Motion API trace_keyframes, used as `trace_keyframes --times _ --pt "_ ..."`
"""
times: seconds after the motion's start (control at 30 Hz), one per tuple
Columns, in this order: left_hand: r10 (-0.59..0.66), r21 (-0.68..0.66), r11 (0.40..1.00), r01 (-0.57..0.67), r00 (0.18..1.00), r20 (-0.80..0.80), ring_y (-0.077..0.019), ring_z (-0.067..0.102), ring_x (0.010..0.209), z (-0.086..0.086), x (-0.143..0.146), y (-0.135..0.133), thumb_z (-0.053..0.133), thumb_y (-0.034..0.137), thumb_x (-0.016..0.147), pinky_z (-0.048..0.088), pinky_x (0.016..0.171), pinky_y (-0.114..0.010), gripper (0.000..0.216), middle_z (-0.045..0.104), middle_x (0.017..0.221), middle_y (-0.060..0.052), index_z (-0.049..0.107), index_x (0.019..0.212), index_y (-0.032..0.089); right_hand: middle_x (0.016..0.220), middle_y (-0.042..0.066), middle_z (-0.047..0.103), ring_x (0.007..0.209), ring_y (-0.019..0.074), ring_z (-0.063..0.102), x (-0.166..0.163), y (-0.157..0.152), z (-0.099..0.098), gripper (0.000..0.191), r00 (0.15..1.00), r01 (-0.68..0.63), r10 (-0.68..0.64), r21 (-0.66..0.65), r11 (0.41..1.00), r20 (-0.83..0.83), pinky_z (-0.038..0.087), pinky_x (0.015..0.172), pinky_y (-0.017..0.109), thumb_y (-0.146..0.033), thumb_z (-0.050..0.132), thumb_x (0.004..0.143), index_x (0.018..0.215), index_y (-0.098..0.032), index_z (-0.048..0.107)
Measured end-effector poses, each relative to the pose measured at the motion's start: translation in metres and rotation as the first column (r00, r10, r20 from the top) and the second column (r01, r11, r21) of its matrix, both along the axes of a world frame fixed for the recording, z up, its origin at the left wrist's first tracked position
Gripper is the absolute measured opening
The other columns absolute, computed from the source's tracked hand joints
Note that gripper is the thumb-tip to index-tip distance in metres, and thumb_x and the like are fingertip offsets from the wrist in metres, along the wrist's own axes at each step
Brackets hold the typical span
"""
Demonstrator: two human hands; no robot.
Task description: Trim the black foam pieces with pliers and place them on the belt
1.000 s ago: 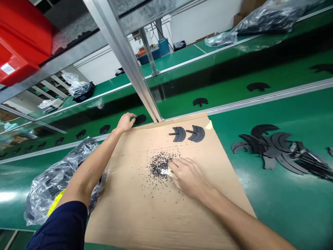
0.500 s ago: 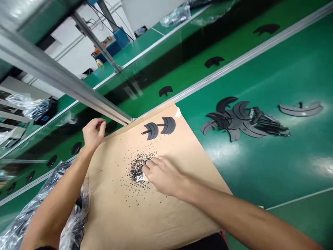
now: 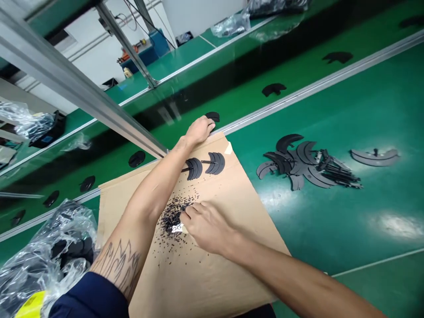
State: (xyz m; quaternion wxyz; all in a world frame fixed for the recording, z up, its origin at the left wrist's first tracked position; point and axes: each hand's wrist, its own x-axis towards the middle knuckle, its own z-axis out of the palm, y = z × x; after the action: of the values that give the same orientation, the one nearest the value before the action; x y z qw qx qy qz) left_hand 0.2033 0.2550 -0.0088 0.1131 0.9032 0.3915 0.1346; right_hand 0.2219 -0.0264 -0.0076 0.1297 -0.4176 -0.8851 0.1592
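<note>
My left hand [image 3: 200, 129] reaches across the far edge of the cardboard [image 3: 245, 251]. Its fingers are closed at the near edge of a black curved plate [image 3: 212, 116] on the green belt, covering the plate's lower part. On the cardboard, my right hand [image 3: 207, 225] rests with fingertips pressed together at the right side of a pile of tiny black pieces [image 3: 172, 216]. Whatever those fingertips pinch is hidden. A small white printed label [image 3: 177, 228] lies beside them. Two assembled curved parts [image 3: 194, 168] with thin stems lie beyond the pile, one partly behind my left forearm.
Several curved plates and thin black strips [image 3: 338, 170] are heaped on the green table at right, near a single curved plate [image 3: 375, 157]. More plates [image 3: 274, 89] sit spaced along the belt. A metal post [image 3: 99, 104] stands at left, above a clear plastic bag [image 3: 39, 251].
My left hand has moved right and forward, from beside the metal post to the plate on the belt. My right hand stays at the pile. The view has shifted slightly.
</note>
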Motion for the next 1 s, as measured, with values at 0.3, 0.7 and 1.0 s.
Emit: trace_keyframes --times 0.3,0.7,1.0 --pt "0.101 -0.094 0.993 -0.065 0.886 0.452 -0.0131 0.062 0.070 0.044 -0.087 -0.051 0.065 0.019 0.087 0.052 0.070 -0.026 0.004 0.066 0.077 -0.002 0.063 0.086 0.015 0.098 0.010 0.072 0.093 0.0222 0.064 0.001 -0.002 0.000 0.019 0.981 0.126 -0.120 0.029 0.992 -0.151 0.048 0.083 0.035 -0.013 0.053 0.093 0.110 -0.015 0.060" --pt "0.334 -0.639 0.755 0.148 0.751 0.569 -0.0137 0.071 0.076 0.030 -0.214 -0.245 0.069 0.046 0.091 0.057 0.072 -0.026 0.035 0.071 0.088 -0.007 0.061 0.101 0.013 0.068 -0.002 0.054 0.062 0.0156 0.051 -0.007 0.016 0.003 0.036 0.728 0.134 -0.306 -0.310 0.941 -0.613 0.041 0.059 0.028 -0.055 0.053 0.096 0.080 -0.022 0.054" --pt "0.627 -0.076 0.685 -0.724 0.640 -0.443 -0.0291 0.071 0.101 0.073 -0.386 -0.267 0.052 0.024 0.100 0.054 0.092 -0.041 0.023 0.073 0.095 -0.016 0.070 0.095 0.010 0.057 -0.008 0.024 0.052 0.0118 0.023 -0.017 0.023 0.017 0.057 0.721 0.264 -0.436 -0.368 0.892 -0.539 0.029 0.051 0.029 -0.074 0.058 0.084 0.064 -0.026 0.034"
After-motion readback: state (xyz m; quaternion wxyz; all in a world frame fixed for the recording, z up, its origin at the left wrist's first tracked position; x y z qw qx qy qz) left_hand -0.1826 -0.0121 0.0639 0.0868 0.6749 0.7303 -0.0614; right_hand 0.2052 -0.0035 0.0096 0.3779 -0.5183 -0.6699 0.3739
